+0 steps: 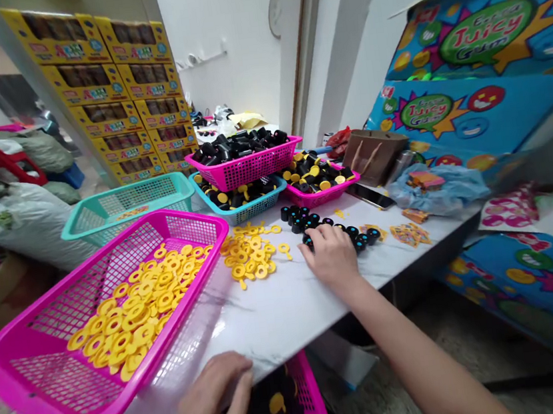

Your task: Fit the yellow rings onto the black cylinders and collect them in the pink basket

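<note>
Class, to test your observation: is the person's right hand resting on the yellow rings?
No, the right hand rests on the black caps.

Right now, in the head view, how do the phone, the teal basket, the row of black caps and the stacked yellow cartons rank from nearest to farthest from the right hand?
1. Row of black caps: under the right hand's fingertips.
2. Phone: just beyond, to the right.
3. Teal basket: far left of the table.
4. Stacked yellow cartons: behind the basket, back left.

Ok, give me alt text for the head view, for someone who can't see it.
The right hand rests on a row of black caps on a white table, beside loose yellow rings. The left hand is at the table's near edge, next to a pink basket of yellow rings.
</note>
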Motion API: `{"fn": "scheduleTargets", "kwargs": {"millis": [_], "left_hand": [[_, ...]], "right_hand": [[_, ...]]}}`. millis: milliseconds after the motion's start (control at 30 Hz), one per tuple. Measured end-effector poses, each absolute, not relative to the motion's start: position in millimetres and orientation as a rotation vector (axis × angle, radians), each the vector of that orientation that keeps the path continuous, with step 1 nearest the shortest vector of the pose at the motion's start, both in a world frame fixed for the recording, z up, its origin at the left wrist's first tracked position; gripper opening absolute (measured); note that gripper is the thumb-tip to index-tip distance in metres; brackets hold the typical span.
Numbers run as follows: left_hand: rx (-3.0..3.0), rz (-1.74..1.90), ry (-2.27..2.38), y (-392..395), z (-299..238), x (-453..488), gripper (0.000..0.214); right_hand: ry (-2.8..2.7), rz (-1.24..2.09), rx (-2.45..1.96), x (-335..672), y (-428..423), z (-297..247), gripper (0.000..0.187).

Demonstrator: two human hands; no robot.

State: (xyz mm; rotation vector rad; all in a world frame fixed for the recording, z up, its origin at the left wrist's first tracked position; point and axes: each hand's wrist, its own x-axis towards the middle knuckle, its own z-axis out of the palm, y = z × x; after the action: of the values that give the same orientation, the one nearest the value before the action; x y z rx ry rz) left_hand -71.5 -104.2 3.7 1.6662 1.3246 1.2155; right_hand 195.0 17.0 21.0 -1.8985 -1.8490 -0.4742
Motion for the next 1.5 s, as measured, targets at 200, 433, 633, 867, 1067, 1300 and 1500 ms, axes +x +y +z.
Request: {"fn": "scheduleTargets", "kwargs": {"millis": [200,433,633,867,1067,1300,1500], "left_hand": [[1.951,1.158,1.204,-69.5,8.1,-39.0,0.012],[2.009,1.076,1.293,-48.7,1.5,-23.6,0.043],[1.98,1.039,1.319,-45.4,-2.1,-38.7,0.037],[1.745,0.997,1.497,-59.6,-9.4,-75.8,0.039],[1.646,1.026,1.388,-70.5,-6.6,-68.4,0.043],[1.885,0.96,1.527,-71.2,-6.8,-62.4,0.032],[1.946,0.918,1.584,-72.5,-8.2,-63.1,0.025]], "right_hand": [[-1.991,-0.567,-1.949,208.2,39.6,8.8,0.02],[-1.937,-0.257,-1.561,176.6,3.5,16.6,0.019],[-2.089,0.5,-1.166,125.4,-33.5,23.6,0.018],[-2.195,-0.145,-1.607,174.3,46.9,5.7,0.027],[-2.163,0.079,-1.644,177.6,13.4,-5.3,0.022],[-1.985,0.524,-1.3,147.4,-39.6,-14.1,0.013],[-1.831,1.127,-1.209,130.2,-42.6,8.6,0.027]]}}
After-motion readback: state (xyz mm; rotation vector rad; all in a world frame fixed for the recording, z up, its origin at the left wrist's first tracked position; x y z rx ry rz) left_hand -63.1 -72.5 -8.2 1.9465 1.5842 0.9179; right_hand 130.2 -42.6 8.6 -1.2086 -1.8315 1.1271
